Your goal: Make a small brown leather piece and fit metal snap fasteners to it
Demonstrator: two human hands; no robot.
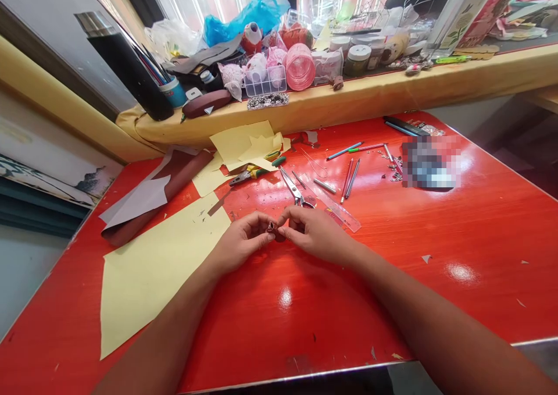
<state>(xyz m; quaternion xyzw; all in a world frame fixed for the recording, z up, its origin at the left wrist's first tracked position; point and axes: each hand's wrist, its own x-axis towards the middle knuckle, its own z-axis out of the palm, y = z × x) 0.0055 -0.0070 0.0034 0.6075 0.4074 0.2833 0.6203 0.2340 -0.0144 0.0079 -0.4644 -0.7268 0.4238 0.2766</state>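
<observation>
Between my two hands, over the middle of the red table, is a small brown leather-like piece [275, 230] with a bit of shiny metal at its top. My left hand [246, 238] pinches its left side with thumb and forefinger. On the other side, my right hand [311, 232] grips it with thumb and fingertips. The piece's exact kind is too small to make out. Just beyond my right hand lie scissors [293, 188], their handles partly hidden behind it, and a clear ruler [337, 206].
Yellow paper [161, 273] lies left, beside a brown roll of sheet [174, 194]. Pliers [253, 174] rest on paper scraps. Pencils [352, 178] and small metal rings [396, 174] are farther right. A black flask [131, 69] and jars [357, 60] line the cloth-covered sill.
</observation>
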